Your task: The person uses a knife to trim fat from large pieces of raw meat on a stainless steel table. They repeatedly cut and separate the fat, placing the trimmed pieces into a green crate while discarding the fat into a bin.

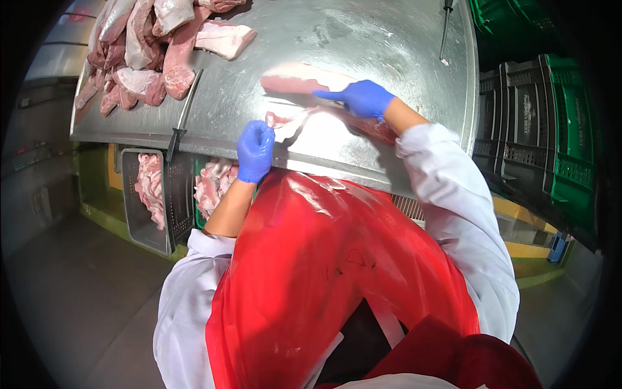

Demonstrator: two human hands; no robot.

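A long pale-pink piece of meat [285,81] lies across the metal table, with a white fatty layer on its far side. My right hand [366,100], in a blue glove, grips its right part, one digit stretched out to the left along it. A thin strip of fat and meat [288,121] runs below it, nearer the table's front edge. My left hand [256,150], also blue-gloved, is closed in a pinch on the left end of this strip. A darker red part of the meat [376,129] shows under my right wrist. Glare hides detail between the hands.
Several meat pieces [139,58] are heaped at the far left. One knife [184,117] overhangs the front edge; another long tool [446,29] lies far right. Below the table, a grey crate [133,201] and green crate [198,170] hold trimmings. Stacked crates [525,117] stand right.
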